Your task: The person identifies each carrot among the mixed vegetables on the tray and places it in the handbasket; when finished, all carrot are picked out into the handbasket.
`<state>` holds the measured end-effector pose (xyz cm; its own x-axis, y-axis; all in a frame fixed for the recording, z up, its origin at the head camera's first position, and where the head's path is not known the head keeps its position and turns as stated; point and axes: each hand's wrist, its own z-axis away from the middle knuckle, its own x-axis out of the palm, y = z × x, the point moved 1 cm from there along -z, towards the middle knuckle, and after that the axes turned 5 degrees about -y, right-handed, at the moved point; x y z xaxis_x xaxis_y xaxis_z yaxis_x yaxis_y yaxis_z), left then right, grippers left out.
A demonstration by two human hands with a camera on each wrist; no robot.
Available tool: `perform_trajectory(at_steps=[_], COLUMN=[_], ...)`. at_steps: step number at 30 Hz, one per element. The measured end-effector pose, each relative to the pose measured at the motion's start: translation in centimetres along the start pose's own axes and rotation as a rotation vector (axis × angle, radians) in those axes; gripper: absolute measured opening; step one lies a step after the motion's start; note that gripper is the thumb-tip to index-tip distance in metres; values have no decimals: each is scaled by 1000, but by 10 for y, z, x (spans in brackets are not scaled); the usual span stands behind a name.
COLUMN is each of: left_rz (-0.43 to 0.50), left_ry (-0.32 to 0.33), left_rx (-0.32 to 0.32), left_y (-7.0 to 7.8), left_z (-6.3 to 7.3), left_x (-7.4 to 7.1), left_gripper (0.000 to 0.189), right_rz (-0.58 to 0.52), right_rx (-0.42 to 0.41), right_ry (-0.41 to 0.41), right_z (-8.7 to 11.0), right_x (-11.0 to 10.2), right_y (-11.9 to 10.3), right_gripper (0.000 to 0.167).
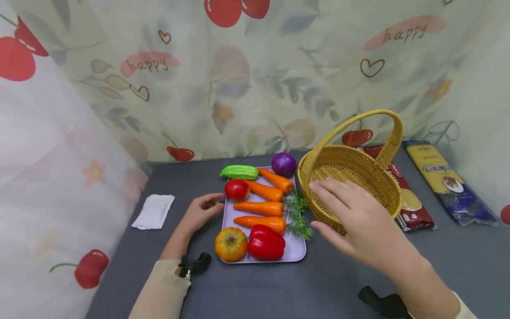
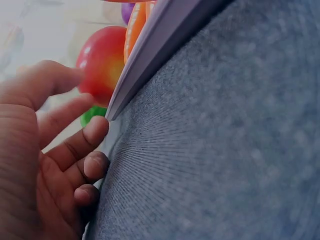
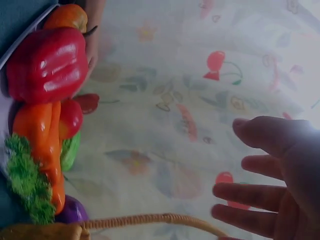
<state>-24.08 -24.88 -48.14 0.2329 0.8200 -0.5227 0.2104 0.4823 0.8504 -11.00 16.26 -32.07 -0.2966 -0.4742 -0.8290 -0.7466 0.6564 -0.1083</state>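
My left hand (image 1: 201, 213) is at the left edge of a lilac tray (image 1: 292, 256), fingers loosely bent with nothing between them. Its fingertips come close to the rim and to a round red fruit (image 2: 102, 62) with a yellowish patch. On the tray lie several orange carrots (image 1: 260, 208) with green leafy tops (image 1: 296, 212), a red bell pepper (image 1: 266, 243), a small orange pumpkin (image 1: 231, 244), a green bumpy gourd (image 1: 239, 172) and a purple round vegetable (image 1: 284, 164). My right hand (image 1: 360, 221), fingers extended and holding nothing, overlaps the front of a wicker basket (image 1: 388, 195) in the head view.
Right of the basket lie a dark red packet (image 1: 416, 206) and a yellow-and-blue packet (image 1: 450, 181). A white packet (image 1: 153, 212) rests on the grey table (image 1: 279, 292) at the left. Printed cloth (image 1: 255, 102) hangs behind and along the sides.
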Motion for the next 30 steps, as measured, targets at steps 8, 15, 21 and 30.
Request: perform_trajectory(at_steps=[8, 15, 21, 30], left_rz=[-95, -148, -138, -158], left_ry=[-3, 5, 6, 13], left_rx=[47, 50, 56, 46], left_y=[-7, -4, -3, -3], left_z=[-4, 0, 0, 0], left_x=[9, 4, 4, 3], left_gripper=[33, 31, 30, 30], right_rz=[-149, -260, -312, -284], right_rx=[146, 215, 254, 343], right_ry=[-266, -454, -546, -510], right_z=[-14, -27, -25, -19], right_x=[36, 84, 113, 136], right_y=[1, 3, 5, 7], right_gripper=[68, 59, 52, 48])
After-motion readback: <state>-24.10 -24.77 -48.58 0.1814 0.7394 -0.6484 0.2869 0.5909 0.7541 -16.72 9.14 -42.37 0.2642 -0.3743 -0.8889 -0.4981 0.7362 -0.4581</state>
